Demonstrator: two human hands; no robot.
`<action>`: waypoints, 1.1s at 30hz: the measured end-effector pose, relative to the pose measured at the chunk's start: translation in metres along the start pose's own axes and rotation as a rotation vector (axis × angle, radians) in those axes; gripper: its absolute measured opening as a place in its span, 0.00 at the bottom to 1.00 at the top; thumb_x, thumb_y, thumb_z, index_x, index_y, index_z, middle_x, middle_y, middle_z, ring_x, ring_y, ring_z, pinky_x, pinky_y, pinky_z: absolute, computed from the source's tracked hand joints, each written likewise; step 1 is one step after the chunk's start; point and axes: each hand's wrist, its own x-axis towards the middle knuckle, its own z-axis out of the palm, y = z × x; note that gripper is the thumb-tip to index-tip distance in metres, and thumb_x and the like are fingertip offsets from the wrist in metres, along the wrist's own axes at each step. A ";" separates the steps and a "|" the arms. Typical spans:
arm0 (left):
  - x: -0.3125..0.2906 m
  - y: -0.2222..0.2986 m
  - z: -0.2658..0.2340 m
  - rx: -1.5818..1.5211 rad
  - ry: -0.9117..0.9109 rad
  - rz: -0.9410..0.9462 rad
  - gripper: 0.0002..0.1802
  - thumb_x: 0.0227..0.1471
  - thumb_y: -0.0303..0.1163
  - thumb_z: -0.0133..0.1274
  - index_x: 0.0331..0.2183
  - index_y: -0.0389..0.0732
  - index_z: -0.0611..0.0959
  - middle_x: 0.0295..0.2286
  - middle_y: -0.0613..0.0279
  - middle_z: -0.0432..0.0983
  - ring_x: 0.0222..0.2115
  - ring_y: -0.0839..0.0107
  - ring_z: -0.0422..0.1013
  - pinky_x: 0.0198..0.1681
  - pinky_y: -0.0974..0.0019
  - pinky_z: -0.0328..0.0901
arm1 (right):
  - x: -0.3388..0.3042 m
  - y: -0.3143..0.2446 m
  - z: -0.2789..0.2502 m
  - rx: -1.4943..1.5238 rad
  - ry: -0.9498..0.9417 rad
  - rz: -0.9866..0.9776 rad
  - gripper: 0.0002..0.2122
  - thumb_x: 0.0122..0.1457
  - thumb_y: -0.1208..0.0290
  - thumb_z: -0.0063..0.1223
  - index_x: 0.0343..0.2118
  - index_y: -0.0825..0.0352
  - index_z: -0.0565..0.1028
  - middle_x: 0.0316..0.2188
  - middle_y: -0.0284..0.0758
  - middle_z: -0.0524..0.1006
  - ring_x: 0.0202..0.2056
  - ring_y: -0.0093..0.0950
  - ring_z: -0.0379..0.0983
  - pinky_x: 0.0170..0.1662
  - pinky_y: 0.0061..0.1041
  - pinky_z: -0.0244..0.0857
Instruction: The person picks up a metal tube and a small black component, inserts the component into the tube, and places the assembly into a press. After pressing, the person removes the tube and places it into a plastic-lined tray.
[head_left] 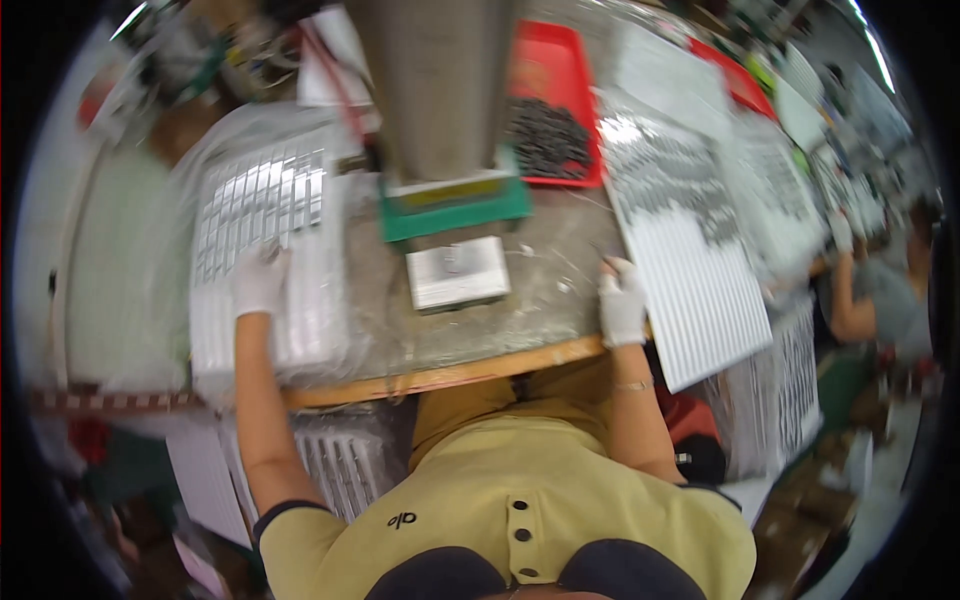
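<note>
My left hand (261, 283), in a white glove, is over the left white ridged tray (310, 325), at the near end of several shiny metal strips (265, 200) lying in rows. Its fingers are drawn together, but blur hides what is between them. My right hand (622, 305), gloved with bare fingertips, is beside the left edge of the right white ridged tray (690, 290). Its fingers are curled in, and I cannot make out anything in them. Between my hands a silvery metal block (458, 275) sits in front of a press column (440, 90) with a green base (458, 212).
A red tray (560, 65) with many small dark parts (550, 140) is behind the press, to its right. Small grey pieces cover the far part of the right tray. The wooden table edge (450, 375) runs before me. Another person (885, 295) works at far right.
</note>
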 end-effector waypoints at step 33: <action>-0.154 0.201 0.048 -0.912 -0.493 0.279 0.15 0.33 0.17 0.61 0.30 0.39 0.82 0.16 0.72 0.63 0.17 0.82 0.57 0.24 0.76 0.56 | 0.182 -0.037 0.016 -0.981 -0.383 -0.198 0.08 0.53 0.67 0.53 0.35 0.55 0.81 0.30 0.41 0.79 0.32 0.37 0.78 0.35 0.32 0.71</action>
